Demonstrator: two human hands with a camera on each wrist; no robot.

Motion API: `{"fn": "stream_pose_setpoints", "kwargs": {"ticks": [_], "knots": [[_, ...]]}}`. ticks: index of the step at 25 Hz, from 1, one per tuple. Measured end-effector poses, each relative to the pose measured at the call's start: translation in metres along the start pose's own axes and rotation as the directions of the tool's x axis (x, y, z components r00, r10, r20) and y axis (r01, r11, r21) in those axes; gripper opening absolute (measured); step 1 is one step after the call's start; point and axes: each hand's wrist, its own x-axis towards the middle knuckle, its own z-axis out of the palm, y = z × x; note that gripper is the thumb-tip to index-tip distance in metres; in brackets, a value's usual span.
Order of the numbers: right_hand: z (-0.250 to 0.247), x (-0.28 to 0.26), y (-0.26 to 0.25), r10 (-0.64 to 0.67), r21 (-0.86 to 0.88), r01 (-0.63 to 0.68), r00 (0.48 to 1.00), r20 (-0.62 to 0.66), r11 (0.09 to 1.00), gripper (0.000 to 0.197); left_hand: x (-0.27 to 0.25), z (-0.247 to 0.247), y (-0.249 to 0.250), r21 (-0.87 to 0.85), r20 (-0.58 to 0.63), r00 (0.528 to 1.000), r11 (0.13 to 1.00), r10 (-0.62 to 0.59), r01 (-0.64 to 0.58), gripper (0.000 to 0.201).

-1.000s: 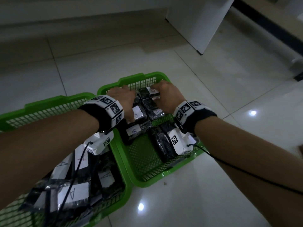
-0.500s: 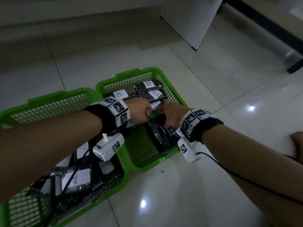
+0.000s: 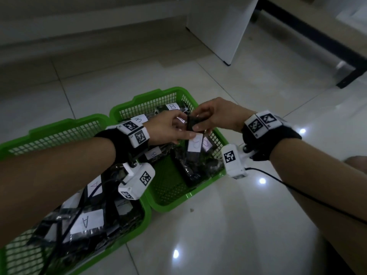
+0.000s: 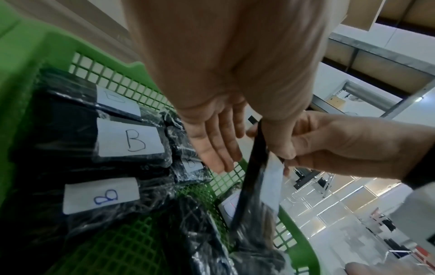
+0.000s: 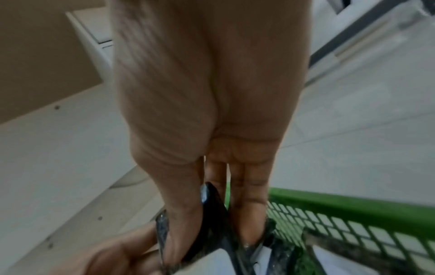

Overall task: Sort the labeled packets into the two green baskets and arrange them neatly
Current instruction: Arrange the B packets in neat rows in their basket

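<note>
Two green baskets stand side by side on the floor. The left basket (image 3: 49,128) holds black packets labelled A (image 3: 87,223). In the right basket (image 3: 170,207) lie packets labelled B (image 3: 172,106) (image 4: 129,141). Both hands are above the right basket. My right hand (image 3: 218,116) (image 5: 235,195) grips the top of a black packet (image 3: 193,153) (image 4: 252,176) (image 5: 216,223) that hangs down, its label facing me. My left hand (image 3: 170,128) pinches the same packet: the thumb lies on its label side and the fingers (image 4: 212,148) stretch along the other side. A second labelled packet (image 3: 206,144) hangs just behind.
A white cabinet (image 3: 218,26) stands at the back. A dark table frame (image 3: 347,76) runs along the right. Glossy floor tiles (image 3: 238,225) surround the baskets. A black cable (image 3: 297,191) trails from my right wrist, and a knee (image 3: 355,161) shows at the right edge.
Both hands drew back from the basket's far end to its middle, took hold of a packet there, and now hold it raised above the basket.
</note>
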Motion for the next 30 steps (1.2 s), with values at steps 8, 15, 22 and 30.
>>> {"fn": "stream_pose_setpoints", "kwargs": {"ticks": [8,15,22,30], "knots": [[0.047,0.000,0.006,0.227,-0.115,-0.235,0.971,-0.076,0.965,0.017,-0.014,-0.033,-0.012,-0.036,-0.320,0.946,0.999,-0.048,0.039,0.051],[0.085,0.000,0.008,0.384,-0.351,-0.334,0.920,0.082,0.875,0.061,-0.028,-0.067,-0.019,-0.210,-0.507,0.850,0.977,-0.140,0.035,0.056],[0.052,-0.006,0.006,0.304,0.192,-0.288,0.950,-0.063,0.938,0.033,-0.026,-0.097,-0.037,0.169,-0.734,0.678,0.958,-0.034,0.231,0.039],[0.066,0.002,0.009,0.145,0.185,-0.110,0.972,-0.187,0.977,0.047,-0.018,-0.091,-0.057,0.703,-0.519,0.854,0.585,0.033,0.405,0.053]]}}
